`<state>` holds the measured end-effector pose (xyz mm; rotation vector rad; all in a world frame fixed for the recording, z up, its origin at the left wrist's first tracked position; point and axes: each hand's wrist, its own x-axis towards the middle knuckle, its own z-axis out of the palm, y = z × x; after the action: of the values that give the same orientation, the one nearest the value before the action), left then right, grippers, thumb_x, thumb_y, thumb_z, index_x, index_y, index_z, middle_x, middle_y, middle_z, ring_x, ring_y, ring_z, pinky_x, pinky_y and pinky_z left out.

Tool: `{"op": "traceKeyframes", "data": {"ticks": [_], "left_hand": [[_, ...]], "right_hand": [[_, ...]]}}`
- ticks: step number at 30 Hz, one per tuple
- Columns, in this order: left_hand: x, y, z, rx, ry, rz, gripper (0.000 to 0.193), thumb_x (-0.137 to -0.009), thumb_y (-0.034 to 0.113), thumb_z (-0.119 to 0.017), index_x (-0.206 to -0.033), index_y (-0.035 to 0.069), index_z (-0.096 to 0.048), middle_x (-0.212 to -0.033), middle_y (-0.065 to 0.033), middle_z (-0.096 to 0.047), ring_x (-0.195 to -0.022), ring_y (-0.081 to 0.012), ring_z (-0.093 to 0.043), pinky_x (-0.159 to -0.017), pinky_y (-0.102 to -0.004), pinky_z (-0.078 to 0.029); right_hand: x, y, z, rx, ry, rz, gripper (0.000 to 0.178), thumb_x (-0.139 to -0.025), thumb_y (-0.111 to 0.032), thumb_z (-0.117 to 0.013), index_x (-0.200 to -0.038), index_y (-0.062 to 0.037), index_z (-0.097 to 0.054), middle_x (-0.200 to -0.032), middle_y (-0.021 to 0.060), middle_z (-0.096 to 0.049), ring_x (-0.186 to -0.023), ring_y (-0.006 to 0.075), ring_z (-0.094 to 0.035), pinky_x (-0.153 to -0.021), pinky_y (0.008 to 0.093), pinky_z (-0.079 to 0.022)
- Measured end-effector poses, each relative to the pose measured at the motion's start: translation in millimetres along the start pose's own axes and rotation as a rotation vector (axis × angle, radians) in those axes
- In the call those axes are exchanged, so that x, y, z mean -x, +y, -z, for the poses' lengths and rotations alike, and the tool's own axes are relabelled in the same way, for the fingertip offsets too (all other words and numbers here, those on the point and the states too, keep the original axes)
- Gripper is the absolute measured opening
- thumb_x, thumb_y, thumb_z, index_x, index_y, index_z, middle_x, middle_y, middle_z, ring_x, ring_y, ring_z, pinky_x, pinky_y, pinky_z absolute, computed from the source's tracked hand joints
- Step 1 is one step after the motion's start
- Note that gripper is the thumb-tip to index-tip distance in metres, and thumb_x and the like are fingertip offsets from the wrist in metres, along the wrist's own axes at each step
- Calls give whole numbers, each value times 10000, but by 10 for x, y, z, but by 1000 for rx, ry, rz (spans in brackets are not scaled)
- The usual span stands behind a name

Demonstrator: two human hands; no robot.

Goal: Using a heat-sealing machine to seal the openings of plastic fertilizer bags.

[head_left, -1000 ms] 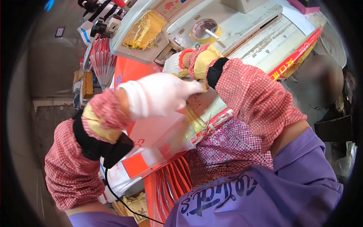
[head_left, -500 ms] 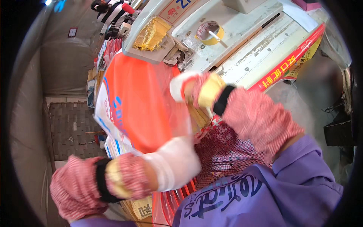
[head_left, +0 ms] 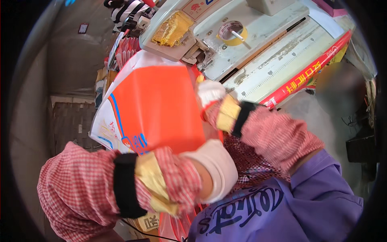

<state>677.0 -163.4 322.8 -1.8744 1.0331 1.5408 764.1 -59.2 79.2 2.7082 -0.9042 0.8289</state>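
A large orange-and-white printed plastic bag (head_left: 167, 109) lies spread in front of me, its far end by the metal foot of a sewing machine (head_left: 197, 52). My left hand (head_left: 221, 167), in a white glove, is closed at the bag's near right corner; its fingertips are turned out of sight. My right hand (head_left: 211, 92), also white-gloved with a yellow fingertip, is closed on the bag's right edge close to the machine foot. Red checked sleeve covers with black bands are on both forearms.
A tape roll (head_left: 232, 32) with a white stick in it rests on the machine bed. Yellow woven cloth (head_left: 173, 29) is fixed on the machine head. A red printed strip (head_left: 306, 68) runs along the table edge. Folded red bags (head_left: 128, 52) are stacked at the far left; another person's striped sleeve (head_left: 129, 10) shows behind.
The bag has been drawn flatter, with its orange face more fully spread. My left hand has moved right, and my right hand has shifted slightly right and nearer. The view has shifted a little.
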Motion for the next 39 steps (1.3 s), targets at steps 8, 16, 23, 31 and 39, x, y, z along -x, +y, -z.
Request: {"op": "traceKeyframes", "data": {"ticks": [8, 16, 23, 31, 39], "left_hand": [[150, 77, -431, 283, -51, 252, 147, -744, 138, -553, -799, 102, -684, -766, -66, -652, -845, -256, -595, -775, -313, -418], [359, -13, -29, 146, -104, 277, 109, -643, 136, -580, -670, 62, -655, -675, -91, -601, -752, -270, -583, -695, -362, -466], [27, -34, 156, 117, 79, 164, 92, -622, 132, -581, -628, 69, -647, -618, -83, -601, -702, -260, -590, -646, -339, -454], [-31, -42, -28, 411, 386, 2, 56, -629, 124, -576, -630, 75, -605, -605, -77, -592, -611, -266, -621, -510, -362, -492], [-106, -590, -222, 201, 276, 243, 116, -688, 119, -554, -790, 79, -593, -715, -112, -609, -691, -288, -618, -586, -375, -502]], "right_hand": [[-103, -729, -19, 1201, 152, -859, 65, -692, -131, -615, -651, -86, -639, -569, 66, -576, -500, 231, -571, -405, 398, -443], [-284, -818, 295, 1523, 64, -903, 214, -723, -223, -610, -533, -127, -604, -455, 39, -525, -405, 212, -526, -380, 385, -415], [-35, -500, 177, 1458, 686, -240, 340, -772, -295, -531, -568, -25, -504, -461, 74, -462, -433, 268, -482, -452, 384, -428], [214, -499, -61, 1270, 1242, 293, 346, -830, -314, -457, -728, 3, -549, -502, 82, -464, -470, 256, -481, -486, 375, -429], [-108, -640, 156, 1626, 367, -428, 295, -658, -228, -657, -507, 6, -561, -558, 164, -570, -475, 297, -532, -422, 416, -420]]}}
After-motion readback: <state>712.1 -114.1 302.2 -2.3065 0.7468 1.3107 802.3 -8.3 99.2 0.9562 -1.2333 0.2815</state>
